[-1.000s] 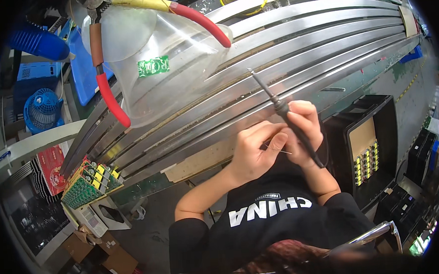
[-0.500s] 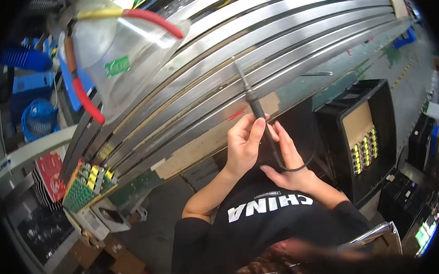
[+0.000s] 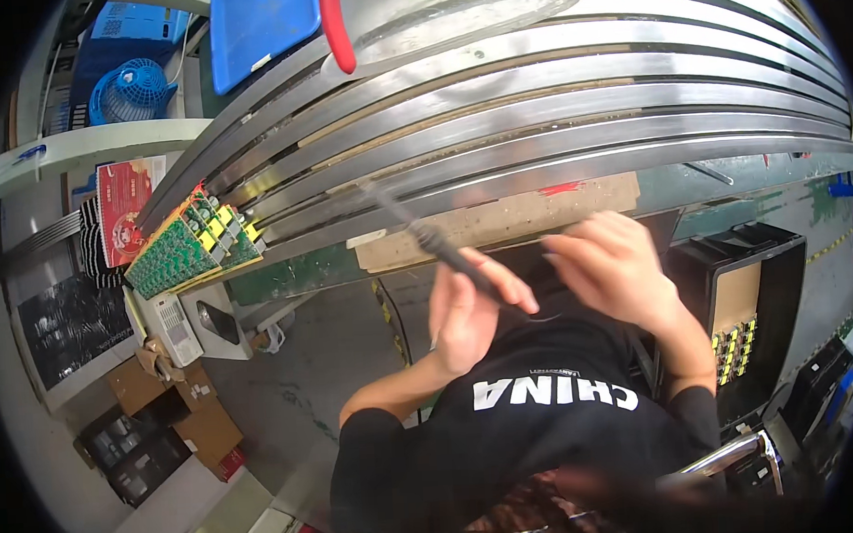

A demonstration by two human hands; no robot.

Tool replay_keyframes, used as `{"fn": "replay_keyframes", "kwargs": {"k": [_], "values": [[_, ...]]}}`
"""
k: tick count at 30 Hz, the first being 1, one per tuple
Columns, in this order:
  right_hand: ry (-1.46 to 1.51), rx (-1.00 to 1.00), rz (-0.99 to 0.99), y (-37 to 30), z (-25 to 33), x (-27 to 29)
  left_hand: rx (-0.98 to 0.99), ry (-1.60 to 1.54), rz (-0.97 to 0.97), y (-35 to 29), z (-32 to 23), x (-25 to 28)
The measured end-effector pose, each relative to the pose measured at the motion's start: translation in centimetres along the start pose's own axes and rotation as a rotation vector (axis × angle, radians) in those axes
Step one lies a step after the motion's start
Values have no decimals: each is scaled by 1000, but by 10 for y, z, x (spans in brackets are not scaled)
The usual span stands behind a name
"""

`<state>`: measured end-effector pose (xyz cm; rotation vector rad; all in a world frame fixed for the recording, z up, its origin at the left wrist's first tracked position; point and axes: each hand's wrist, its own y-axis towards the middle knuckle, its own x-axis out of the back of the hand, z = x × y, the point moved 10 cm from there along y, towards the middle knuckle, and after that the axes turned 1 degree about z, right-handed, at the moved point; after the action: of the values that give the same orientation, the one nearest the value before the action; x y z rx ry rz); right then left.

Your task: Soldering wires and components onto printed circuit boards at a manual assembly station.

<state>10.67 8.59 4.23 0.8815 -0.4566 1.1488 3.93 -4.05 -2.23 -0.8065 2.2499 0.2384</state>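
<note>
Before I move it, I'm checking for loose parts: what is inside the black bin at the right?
Yellow parts sit in rows inside the black bin near a tan panel. Anything beneath them is covered.

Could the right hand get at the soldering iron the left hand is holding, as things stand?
Probably yes: the right hand is close beside the soldering iron, with nothing visible between them, though the left hand has hold of it.
</note>
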Motion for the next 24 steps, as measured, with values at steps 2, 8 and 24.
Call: {"fn": "replay_keyframes", "kwargs": {"k": [2,8,24], "values": [[-107,125,148,26,20,-39,-18,-18,-58,-20,-16,17],[-220,330,468,70,62,-153,-129,-96,-193,-59,-54,49],[-265,288,317,88,78,-203,-206,-24,-203,-55,-74,63]]}}
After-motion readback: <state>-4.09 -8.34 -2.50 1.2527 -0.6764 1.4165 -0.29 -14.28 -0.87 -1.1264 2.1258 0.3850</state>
